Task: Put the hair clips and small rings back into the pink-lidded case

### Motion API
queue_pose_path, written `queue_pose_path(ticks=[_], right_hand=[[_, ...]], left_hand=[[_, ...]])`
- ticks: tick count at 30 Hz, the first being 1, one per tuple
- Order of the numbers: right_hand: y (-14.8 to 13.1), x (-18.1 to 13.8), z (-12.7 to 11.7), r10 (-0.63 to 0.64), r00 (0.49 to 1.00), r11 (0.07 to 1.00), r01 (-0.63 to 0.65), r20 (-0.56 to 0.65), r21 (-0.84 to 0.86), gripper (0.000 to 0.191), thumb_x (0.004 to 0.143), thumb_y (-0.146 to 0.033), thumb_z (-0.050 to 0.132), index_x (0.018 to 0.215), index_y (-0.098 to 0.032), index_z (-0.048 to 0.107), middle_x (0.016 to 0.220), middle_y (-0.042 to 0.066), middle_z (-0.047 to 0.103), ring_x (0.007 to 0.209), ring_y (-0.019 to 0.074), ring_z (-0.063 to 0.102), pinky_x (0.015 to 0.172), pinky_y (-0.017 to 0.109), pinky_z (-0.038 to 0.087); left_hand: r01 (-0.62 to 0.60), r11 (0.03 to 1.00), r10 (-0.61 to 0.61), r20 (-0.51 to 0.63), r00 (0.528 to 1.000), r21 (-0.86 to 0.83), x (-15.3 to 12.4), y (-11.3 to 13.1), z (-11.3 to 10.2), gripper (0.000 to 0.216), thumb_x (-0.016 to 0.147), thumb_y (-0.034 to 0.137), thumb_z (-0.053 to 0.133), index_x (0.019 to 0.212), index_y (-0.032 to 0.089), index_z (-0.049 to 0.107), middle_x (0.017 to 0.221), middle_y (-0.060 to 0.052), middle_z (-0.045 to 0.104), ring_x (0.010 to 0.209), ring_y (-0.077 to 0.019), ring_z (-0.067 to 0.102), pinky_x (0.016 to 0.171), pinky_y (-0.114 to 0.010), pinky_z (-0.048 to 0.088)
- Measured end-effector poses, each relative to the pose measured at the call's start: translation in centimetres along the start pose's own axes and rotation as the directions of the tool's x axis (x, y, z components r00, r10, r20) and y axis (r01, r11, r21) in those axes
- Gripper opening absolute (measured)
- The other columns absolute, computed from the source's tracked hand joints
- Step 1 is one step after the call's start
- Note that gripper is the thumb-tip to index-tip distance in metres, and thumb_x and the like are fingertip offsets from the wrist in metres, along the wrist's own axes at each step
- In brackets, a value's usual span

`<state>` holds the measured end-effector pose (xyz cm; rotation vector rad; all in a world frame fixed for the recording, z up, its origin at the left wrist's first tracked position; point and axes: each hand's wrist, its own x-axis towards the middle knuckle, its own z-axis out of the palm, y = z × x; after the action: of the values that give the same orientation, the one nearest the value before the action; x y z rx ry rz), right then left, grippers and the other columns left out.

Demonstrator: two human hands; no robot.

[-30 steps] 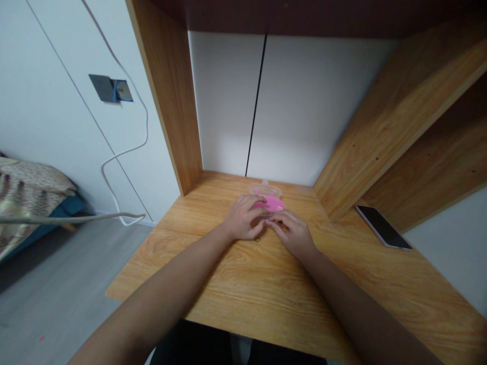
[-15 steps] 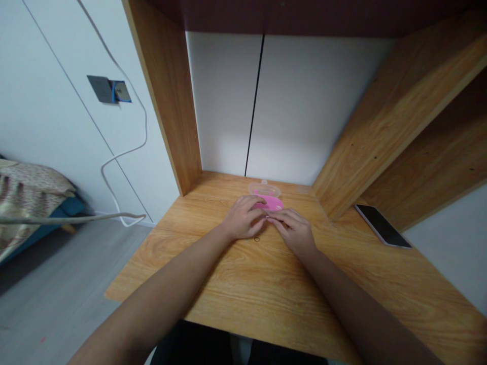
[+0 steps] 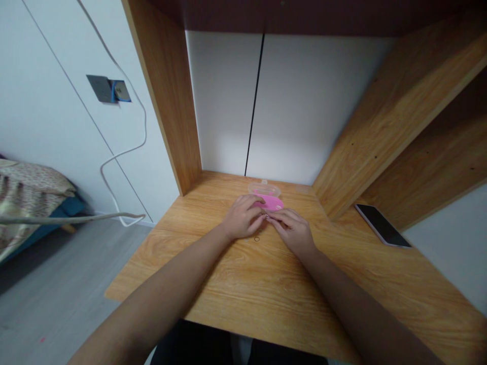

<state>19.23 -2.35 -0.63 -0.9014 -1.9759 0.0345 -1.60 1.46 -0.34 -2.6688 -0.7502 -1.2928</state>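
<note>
As left hand touches lid, right hand adjoins.

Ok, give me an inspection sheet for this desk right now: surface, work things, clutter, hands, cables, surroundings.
Surface: wooden desk, light grain, level.
Work things: pink flat piece just in front of a clear tub, at the fingertips; small dark ring on the wood by the hands.
Clutter: dark phone lying flat at right.
Grip: left hand and right hand palm down, fingertips meeting at the pink piece; anything pinched is hidden.
Cables: white cable loops down the wall past a wall socket, off the desk.
Surroundings: wooden side panels, white back panel, bed at far left.
</note>
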Motion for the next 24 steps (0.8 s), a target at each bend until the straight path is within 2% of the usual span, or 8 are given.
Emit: queue_pose_path(ticks=[11,24], right_hand=[[0.02,-0.05,-0.18,0.035,0.999,0.999,-0.035,0.001,-0.025,0.016,0.091,-0.026,0.066,0.105,-0.028,0.075,0.101,0.004,0.076,0.092,0.0207,0.07,0.088,0.039,0.057],[-0.08,-0.01,-0.23,0.003,1.0,1.0,-0.003,0.016,-0.015,0.017,0.091,-0.023,0.065,0.103,-0.03,0.076,0.102,0.003,0.077,0.093,0.0201,0.071,0.088,0.038,0.058]], left_hand=[[0.032,0.998,-0.032,-0.013,0.999,-0.046,-0.1,-0.1,0.12,0.017,0.092,0.031,0.053,0.096,0.021,0.067,0.117,-0.011,0.065,0.112,-0.0248,0.058,0.096,-0.045,0.046],[0.037,0.993,-0.039,-0.013,0.999,-0.111,0.04,0.26,-0.03,0.016,0.093,0.029,0.053,0.094,0.021,0.066,0.115,-0.011,0.065,0.113,-0.0241,0.058,0.099,-0.045,0.047]])
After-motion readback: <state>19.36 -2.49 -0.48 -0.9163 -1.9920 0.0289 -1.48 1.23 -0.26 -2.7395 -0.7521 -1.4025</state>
